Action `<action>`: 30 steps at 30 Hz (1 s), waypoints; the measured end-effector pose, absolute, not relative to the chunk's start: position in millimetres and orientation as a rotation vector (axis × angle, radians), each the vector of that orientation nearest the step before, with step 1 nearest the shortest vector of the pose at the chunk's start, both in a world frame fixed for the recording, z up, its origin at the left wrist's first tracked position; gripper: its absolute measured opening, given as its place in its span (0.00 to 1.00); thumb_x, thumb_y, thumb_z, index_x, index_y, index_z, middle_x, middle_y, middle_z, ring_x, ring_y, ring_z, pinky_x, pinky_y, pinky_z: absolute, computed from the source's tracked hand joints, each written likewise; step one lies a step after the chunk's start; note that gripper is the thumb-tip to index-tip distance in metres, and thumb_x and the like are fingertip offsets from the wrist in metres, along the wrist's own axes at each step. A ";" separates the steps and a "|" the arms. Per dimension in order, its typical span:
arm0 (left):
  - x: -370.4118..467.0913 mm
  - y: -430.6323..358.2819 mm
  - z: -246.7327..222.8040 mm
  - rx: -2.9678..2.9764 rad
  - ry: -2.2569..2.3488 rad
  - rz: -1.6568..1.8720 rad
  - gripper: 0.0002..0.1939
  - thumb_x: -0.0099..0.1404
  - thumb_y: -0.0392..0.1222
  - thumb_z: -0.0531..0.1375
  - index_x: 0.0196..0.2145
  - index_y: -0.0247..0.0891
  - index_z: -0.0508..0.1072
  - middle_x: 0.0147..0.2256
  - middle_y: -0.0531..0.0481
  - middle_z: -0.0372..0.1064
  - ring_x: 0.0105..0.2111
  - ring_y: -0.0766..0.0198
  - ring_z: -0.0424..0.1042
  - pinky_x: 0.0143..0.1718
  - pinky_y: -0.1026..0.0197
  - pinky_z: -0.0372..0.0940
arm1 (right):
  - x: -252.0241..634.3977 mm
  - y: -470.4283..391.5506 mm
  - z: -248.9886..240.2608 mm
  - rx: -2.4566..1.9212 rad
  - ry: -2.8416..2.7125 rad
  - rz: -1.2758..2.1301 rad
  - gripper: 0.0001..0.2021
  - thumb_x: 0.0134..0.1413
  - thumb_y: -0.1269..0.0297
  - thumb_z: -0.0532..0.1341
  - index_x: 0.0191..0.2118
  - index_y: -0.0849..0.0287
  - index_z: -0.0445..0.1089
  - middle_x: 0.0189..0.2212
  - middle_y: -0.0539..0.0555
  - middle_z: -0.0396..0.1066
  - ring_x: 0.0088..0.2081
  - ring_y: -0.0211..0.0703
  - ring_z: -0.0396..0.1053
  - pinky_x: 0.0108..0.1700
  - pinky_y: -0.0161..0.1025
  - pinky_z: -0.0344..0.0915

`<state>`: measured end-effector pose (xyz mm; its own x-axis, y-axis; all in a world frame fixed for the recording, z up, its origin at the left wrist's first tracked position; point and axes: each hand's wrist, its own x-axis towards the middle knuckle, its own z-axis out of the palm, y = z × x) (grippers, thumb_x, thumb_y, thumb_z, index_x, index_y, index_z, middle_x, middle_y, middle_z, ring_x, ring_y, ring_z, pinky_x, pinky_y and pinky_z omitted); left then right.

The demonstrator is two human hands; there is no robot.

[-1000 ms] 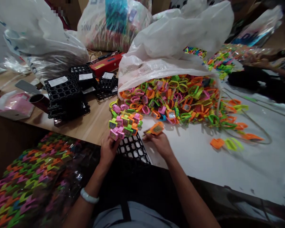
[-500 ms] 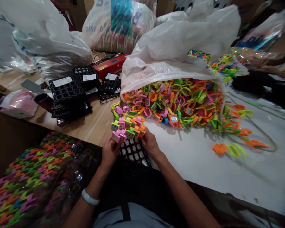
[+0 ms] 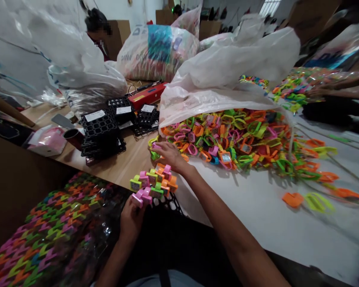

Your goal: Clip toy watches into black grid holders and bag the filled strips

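Observation:
Several toy watches in pink, green, yellow and orange [image 3: 157, 184] stand in a cluster on a black grid tray [image 3: 174, 205] at the table's front edge. Low on the left of this cluster, my left hand [image 3: 132, 219] is closed at a pink toy watch [image 3: 142, 197]; its fingertips are partly hidden. My right hand [image 3: 172, 155] reaches over the cluster with its fingers stretched out. Its fingertips lie on loose watches at the left end of the big heap of toy watches [image 3: 221, 137], which spills from a white plastic bag [image 3: 197, 93].
Stacked black grid trays [image 3: 100, 127] with paper labels stand left, beside a dark cup [image 3: 73, 138] and a red box-shaped tool [image 3: 146, 95]. Below left lie many filled trays of watches [image 3: 48, 223]. Other people are at the back left and at the far right, where a forearm shows.
My right hand has left the tray's right side and moved up to the loose watches. My left hand and the clustered watches sit lower in view. The camera has tilted up.

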<state>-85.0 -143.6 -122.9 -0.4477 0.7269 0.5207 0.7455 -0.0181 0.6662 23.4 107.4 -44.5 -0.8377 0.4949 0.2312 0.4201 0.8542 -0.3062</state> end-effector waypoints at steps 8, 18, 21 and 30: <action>-82.2 -134.9 -113.4 -1.694 -2.103 -1.580 0.08 0.69 0.43 0.59 0.38 0.42 0.79 0.38 0.48 0.78 0.36 0.61 0.79 0.36 0.64 0.74 | -37.5 121.1 -34.6 -0.952 -2.955 0.125 0.18 0.63 0.63 0.58 0.56 0.55 0.72 0.60 0.65 0.66 0.62 0.64 0.57 0.59 0.60 0.56; -80.0 -135.3 -114.2 -1.658 -2.231 -1.712 0.10 0.70 0.47 0.59 0.38 0.42 0.78 0.39 0.48 0.77 0.38 0.60 0.78 0.36 0.63 0.73 | 111.3 108.1 -72.9 -0.853 -2.659 0.025 0.09 0.64 0.69 0.57 0.42 0.56 0.75 0.45 0.57 0.76 0.51 0.50 0.64 0.58 0.49 0.52; -81.3 -126.5 -115.1 -1.645 -2.238 -1.685 0.11 0.70 0.49 0.59 0.40 0.42 0.78 0.43 0.47 0.77 0.41 0.59 0.78 0.41 0.61 0.73 | 155.7 113.6 -72.1 -0.865 -2.559 0.010 0.07 0.62 0.69 0.59 0.40 0.54 0.75 0.42 0.54 0.78 0.52 0.49 0.65 0.60 0.51 0.48; -89.0 -58.6 -127.5 -1.624 -2.305 -1.448 0.11 0.67 0.48 0.60 0.38 0.39 0.78 0.36 0.44 0.76 0.39 0.53 0.75 0.42 0.52 0.70 | 173.5 113.6 -53.7 -0.867 -2.648 -0.049 0.02 0.58 0.67 0.62 0.35 0.54 0.72 0.32 0.51 0.76 0.41 0.47 0.69 0.65 0.59 0.39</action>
<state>-89.0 -58.6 -127.5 -0.4748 0.7576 0.4479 0.7323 0.0578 0.6785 173.5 113.6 -53.7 -0.7503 0.5668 0.3403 0.5789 0.8119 -0.0758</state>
